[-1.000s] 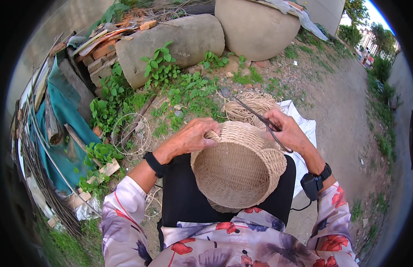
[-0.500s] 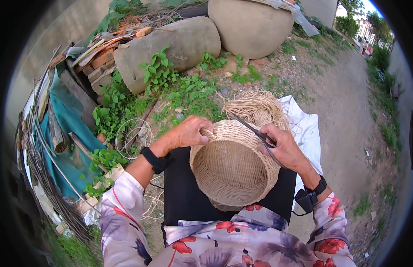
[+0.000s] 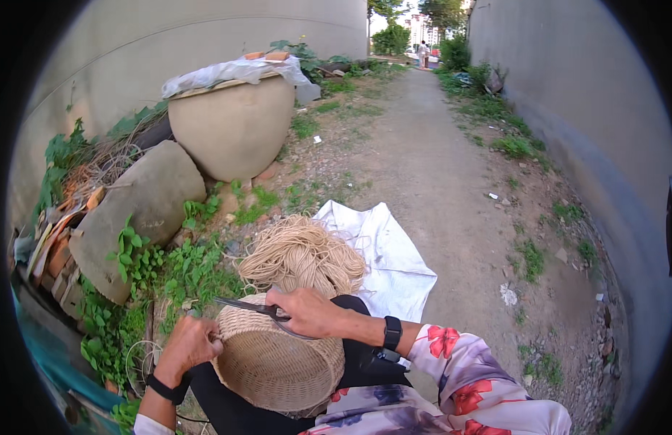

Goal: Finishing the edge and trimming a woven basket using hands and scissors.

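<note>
A round basket [image 3: 278, 373] woven from pale cord rests on my lap, its open mouth facing me. My left hand [image 3: 188, 342] is closed at the basket's left edge, thumb and fingers pinched together there; any loose strand between them is too small to make out. In my right hand [image 3: 307, 312] is a pair of dark scissors [image 3: 247, 307], blades pointing left across the basket's upper side. Just beyond the basket lies a heap of beige cord [image 3: 300, 254], partly on a white sheet [image 3: 387, 250].
A large clay pot [image 3: 231, 127] covered with plastic stands ahead on the left, beside a toppled clay cylinder [image 3: 144, 210] and green plants [image 3: 137, 254]. A dirt path [image 3: 423, 159] runs along the right wall [image 3: 582, 109]. Far off is a person [image 3: 423, 54].
The view has swung up and right, bringing the path and far person into sight. My right hand with the scissors has come closer to my left hand, over the basket's upper edge.
</note>
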The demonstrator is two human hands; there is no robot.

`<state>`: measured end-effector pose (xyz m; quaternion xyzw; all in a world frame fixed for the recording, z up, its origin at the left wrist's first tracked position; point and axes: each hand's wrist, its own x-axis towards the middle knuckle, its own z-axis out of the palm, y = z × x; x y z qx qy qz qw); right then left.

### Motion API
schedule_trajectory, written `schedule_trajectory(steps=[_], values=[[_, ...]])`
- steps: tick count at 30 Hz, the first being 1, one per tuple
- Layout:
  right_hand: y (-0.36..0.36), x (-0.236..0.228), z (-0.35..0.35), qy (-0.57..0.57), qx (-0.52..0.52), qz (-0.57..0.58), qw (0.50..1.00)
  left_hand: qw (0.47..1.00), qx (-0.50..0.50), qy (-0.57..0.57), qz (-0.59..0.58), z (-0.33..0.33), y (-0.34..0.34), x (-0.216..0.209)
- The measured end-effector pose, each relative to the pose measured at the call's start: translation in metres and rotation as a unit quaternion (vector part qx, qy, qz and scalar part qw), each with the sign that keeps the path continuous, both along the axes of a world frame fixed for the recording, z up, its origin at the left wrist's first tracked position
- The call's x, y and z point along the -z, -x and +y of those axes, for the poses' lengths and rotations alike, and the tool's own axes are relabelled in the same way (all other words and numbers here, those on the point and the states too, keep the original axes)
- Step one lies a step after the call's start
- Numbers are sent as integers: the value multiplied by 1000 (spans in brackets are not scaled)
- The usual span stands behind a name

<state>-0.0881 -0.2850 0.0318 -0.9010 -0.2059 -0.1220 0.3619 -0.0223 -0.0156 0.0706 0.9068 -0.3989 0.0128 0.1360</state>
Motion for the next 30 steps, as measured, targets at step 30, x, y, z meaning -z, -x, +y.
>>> schedule_trajectory(steps=[30], values=[[-37, 18, -4, -90, 43, -4, 995, 928, -189, 105, 303, 28, -19, 34]])
